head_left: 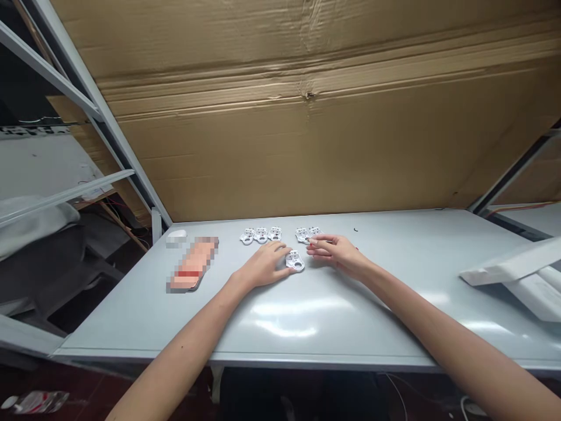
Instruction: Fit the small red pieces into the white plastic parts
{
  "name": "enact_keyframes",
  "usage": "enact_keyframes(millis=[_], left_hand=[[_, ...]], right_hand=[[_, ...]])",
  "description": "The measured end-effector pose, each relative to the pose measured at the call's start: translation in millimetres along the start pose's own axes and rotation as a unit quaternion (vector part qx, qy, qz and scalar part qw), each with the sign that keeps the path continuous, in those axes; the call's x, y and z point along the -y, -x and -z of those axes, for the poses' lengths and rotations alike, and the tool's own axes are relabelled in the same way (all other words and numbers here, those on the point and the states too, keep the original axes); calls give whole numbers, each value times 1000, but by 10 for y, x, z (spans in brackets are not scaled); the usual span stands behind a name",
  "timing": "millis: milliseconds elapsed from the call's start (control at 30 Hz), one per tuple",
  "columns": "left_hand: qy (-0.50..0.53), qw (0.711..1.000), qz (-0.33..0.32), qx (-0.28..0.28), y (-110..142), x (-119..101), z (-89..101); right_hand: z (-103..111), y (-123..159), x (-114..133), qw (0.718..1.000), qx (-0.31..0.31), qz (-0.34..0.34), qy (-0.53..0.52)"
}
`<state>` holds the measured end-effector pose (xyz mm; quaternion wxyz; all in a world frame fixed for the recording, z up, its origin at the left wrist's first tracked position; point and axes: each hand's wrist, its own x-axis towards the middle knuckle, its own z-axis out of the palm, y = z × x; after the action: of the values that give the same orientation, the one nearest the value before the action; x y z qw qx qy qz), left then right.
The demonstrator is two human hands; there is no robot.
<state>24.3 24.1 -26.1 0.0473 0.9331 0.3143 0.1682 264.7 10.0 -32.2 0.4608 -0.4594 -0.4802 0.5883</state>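
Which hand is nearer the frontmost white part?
Left. The left hand is right beside the white part, thumb and fingers at its left edge; the right hand is to its right, across a visible gap.

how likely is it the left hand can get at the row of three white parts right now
Probably yes: the three white parts lie just beyond the left hand, and nothing visible stands between them. It would likely first have to let go of the single white part.
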Motion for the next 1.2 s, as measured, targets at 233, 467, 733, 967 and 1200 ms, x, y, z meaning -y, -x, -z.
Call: enact_keyframes(millis=[233, 467, 733, 967, 1200], left_hand=[[-25, 1000, 5, -2, 7, 54, 13], [-1, 1000, -5, -9, 5, 61, 12], [27, 999, -35, 2, -7, 8, -2], [15, 999, -35, 5, -13, 8, -16], [6, 999, -34, -4, -6, 2, -28]], right_hand=[[-5, 44, 45, 997, 47, 5, 57], [23, 16, 27, 968, 19, 96, 230], [-44, 85, 33, 891, 7, 242, 384], [-74, 58, -68, 882, 29, 284, 376], [-117, 55, -109, 866, 42, 296, 401]])
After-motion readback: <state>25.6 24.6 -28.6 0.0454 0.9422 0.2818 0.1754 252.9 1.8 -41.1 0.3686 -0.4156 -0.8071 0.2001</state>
